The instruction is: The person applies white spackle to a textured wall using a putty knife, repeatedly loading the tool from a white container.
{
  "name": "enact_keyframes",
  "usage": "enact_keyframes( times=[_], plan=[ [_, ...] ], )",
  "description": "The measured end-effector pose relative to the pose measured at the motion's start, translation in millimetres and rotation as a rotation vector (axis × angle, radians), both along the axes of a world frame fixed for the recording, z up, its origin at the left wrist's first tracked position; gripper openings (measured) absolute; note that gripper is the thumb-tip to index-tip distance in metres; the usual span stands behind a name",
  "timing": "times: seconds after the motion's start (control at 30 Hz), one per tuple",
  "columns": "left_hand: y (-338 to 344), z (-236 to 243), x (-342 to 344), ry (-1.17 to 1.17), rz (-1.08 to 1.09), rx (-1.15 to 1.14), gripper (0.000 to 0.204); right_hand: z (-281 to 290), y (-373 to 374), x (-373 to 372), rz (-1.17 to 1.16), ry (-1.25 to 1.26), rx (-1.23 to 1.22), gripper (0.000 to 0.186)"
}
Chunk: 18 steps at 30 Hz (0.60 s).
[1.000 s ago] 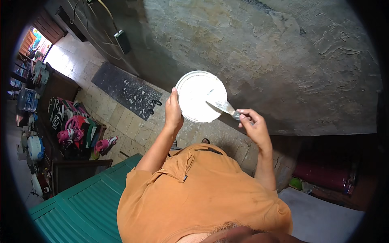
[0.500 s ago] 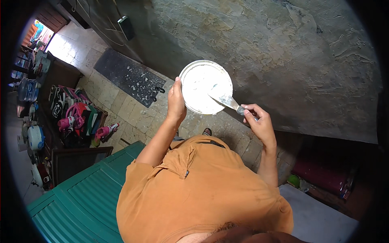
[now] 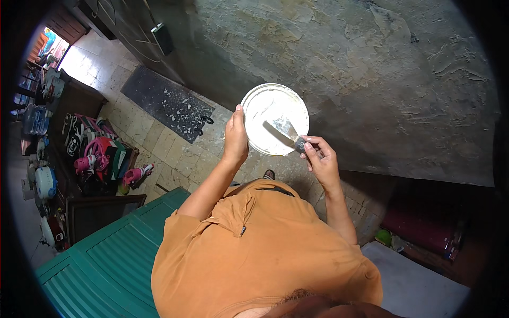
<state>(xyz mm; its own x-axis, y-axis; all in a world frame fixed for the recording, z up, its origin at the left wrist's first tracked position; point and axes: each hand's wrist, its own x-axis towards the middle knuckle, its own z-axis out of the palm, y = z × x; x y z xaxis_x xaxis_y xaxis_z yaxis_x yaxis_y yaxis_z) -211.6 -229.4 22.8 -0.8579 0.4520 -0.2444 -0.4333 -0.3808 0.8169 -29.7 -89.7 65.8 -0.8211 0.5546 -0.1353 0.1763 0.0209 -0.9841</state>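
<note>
In front of my body, my left hand [image 3: 236,137] grips a round white tub [image 3: 265,100] by its left side, thumb upright along the wall of it. The tub holds a smooth white paste with some ridges on it. My right hand [image 3: 321,158] pinches the dark handle of a metal putty knife [image 3: 286,130] at the tub's lower right, and the blade lies over or in the paste; its exact contact is hard to tell.
A rough plastered grey wall [image 3: 376,79] rises ahead and right. A speckled dark mat [image 3: 164,106] lies on the tiles. Pink skates and other clutter [image 3: 106,159] are at left, a green louvred panel [image 3: 106,265] at lower left. A maroon object [image 3: 419,222] sits at lower right.
My right hand has moved left and the knife now reaches farther over the tub. The tub has shifted rightward in view since a second ago, still held by my left hand.
</note>
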Motion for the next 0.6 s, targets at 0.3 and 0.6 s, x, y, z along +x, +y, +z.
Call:
enact_keyframes(
  times=[0.3,0.6],
  plan=[
    [8.3,-5.7,1.6,-0.022,-0.063,0.075,0.05,12.6,4.0,13.6,-0.052,0.077,-0.078,0.028],
    [12.6,-14.9,-11.7,-0.061,-0.156,0.091,0.051,93.7,44.3,28.3,-0.045,0.204,-0.171,0.035]
  ],
)
